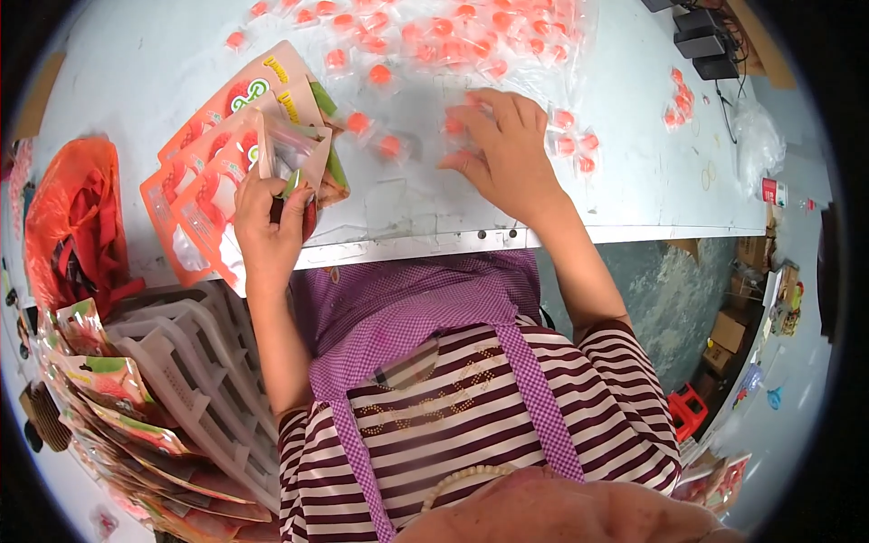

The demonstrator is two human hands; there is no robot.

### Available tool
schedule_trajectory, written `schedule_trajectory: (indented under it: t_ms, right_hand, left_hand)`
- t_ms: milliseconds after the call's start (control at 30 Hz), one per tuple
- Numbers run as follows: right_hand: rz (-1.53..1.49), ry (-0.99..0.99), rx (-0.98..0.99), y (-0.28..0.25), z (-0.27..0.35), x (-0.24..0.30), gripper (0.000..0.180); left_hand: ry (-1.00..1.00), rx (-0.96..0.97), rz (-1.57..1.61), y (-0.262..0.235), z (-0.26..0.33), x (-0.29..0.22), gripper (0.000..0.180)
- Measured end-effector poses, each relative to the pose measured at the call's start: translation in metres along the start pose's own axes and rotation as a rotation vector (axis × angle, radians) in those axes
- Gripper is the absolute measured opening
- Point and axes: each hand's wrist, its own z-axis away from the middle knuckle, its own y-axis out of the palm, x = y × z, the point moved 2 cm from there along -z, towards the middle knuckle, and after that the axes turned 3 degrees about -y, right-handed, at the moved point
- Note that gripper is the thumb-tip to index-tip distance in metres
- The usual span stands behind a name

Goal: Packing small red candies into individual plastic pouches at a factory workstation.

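Lower left, stacked pouches [154, 443] by pale crates [176, 348], perhaps done. At the table's edge [407, 237], left hand [264, 222] pinches a gaping pouch [316, 156] over flat spares [208, 118]. Right hand [507, 154] open, palm down, fingers curved over loose candies [454, 125]. Beyond, a big heap [480, 36], apparently left to pack

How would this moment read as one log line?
left hand: holding open pouch | right hand: at red pieces | more pieces: farther up table

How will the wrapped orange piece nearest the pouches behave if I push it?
The wrapped orange piece probably slides rather than rolls: its clear wrapper splays outward. Being small, it's likely light; the glossy wrapper may feel slippery.
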Motion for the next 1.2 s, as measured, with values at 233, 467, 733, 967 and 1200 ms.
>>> schedule_trajectory:
  t_ms: [233,467,733,967,1200]
  right_hand:
    - [-0.005,-0.044,0.032,0.013,-0.014,0.023,0.052]
    - [0.041,-0.115,0.037,0.019,-0.008,0.03,0.035]
    - [0.068,-0.082,0.139,-0.007,0.013,-0.002,0.031]
    - [0.015,0.094,-0.068,-0.019,-0.023,-0.052,0.04]
    - [-0.091,0.208,0.029,-0.006,-0.038,-0.065,0.044]
  left_hand:
    - [-0.04,0.014,0.007,0.002,0.001,0.0,0.022]
    - [-0.004,0.008,0.003,0.002,0.001,0.002,0.022]
    - [0.003,0.008,-0.019,0.0,0.0,0.003,0.021]
    - [-0.114,0.03,0.035,0.002,0.0,-0.002,0.021]
    - [-0.04,0.01,-0.022,0.003,0.002,0.004,0.022]
